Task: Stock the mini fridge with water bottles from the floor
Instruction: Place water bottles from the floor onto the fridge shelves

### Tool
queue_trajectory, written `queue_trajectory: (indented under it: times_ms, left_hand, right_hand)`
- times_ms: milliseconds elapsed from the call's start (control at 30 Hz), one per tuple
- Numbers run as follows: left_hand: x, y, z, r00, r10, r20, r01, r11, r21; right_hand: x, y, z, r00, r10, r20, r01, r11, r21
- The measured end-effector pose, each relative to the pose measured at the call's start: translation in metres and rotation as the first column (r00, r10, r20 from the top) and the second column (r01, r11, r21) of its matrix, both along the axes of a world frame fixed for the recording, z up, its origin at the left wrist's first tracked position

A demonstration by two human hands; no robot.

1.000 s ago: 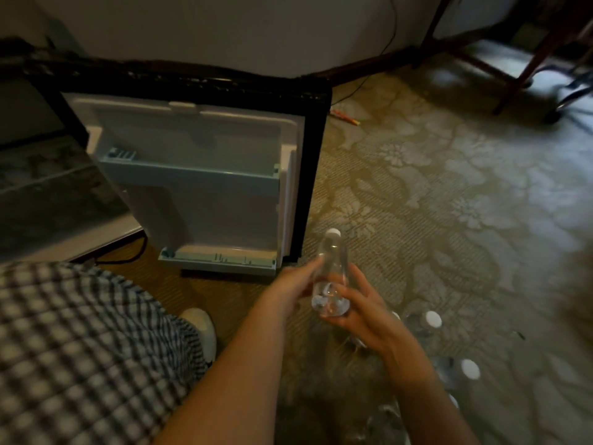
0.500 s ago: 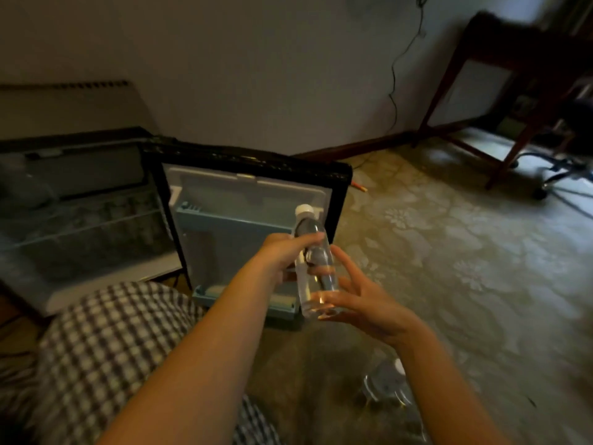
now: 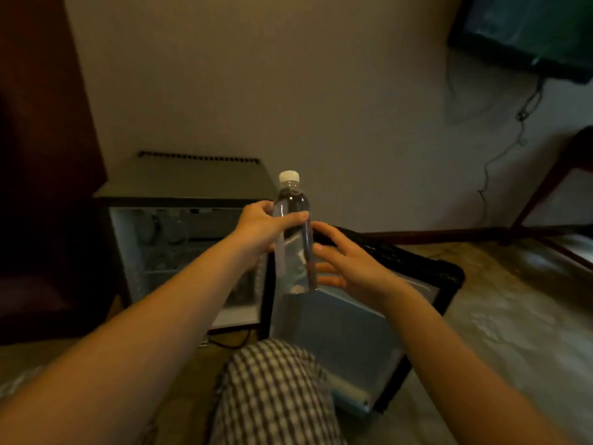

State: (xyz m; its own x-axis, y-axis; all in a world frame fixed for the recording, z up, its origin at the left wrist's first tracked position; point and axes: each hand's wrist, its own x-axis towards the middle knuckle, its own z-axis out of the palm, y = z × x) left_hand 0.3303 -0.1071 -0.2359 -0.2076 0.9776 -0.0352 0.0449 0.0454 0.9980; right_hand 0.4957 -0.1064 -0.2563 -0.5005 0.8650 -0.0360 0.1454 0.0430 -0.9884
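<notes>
A clear water bottle (image 3: 293, 242) with a white cap stands upright in the air in front of the mini fridge (image 3: 179, 252). My left hand (image 3: 261, 228) is wrapped around its upper part. My right hand (image 3: 345, 263) is just right of the bottle, fingers spread, fingertips near or lightly touching its side. The fridge's dim interior shows wire shelves and a few glassy shapes on the upper shelf. Its door (image 3: 356, 319) hangs wide open to the right, pale inner liner facing me.
My knee in checked cloth (image 3: 272, 396) is low in the middle, before the door. A dark wooden cabinet (image 3: 41, 175) stands left of the fridge. A patterned carpet (image 3: 519, 332), a wooden table leg (image 3: 545, 187) and a hanging cable (image 3: 500, 149) are at the right.
The bottle has risen from near the floor to fridge height. My right hand has loosened and opened beside it while my left keeps hold. The view has tilted up and left; floor bottles are out of sight.
</notes>
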Motion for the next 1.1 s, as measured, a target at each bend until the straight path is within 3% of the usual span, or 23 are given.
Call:
queue_trajectory:
  times_ms: [300,467,600,800,967,1100]
  left_hand:
    - [-0.114,0.02,-0.029,0.965,0.169,-0.201,-0.143,0.98,0.139]
    - [-0.155,0.038,-0.076,0.949,0.186,-0.256,-0.162,0.98,0.113]
    - [-0.177,0.056,-0.101,0.909,0.167,-0.383,-0.155,0.986,0.061]
    - [-0.196,0.08,-0.118,0.898,0.166,-0.407,-0.149,0.986,0.074]
    - [-0.212,0.098,-0.141,0.883,0.139,-0.448,-0.138,0.99,0.034]
    - [-0.227,0.114,-0.157,0.924,0.065,-0.376,-0.102,0.992,-0.08]
  right_hand:
    - [-0.139,0.073,0.016,0.995,-0.001,0.1,-0.009,0.995,0.101]
    - [-0.208,0.103,-0.017,0.988,-0.09,0.123,0.075,0.99,0.122]
    - [-0.234,0.12,-0.038,0.96,-0.124,0.252,0.077,0.979,0.188]
    - [-0.254,0.141,-0.072,0.982,-0.051,0.184,0.068,0.994,-0.084]
    - [-0.268,0.158,-0.1,0.97,-0.065,0.234,0.072,0.997,-0.022]
    - [-0.281,0.173,-0.116,0.951,-0.107,0.291,0.08,0.991,0.104]
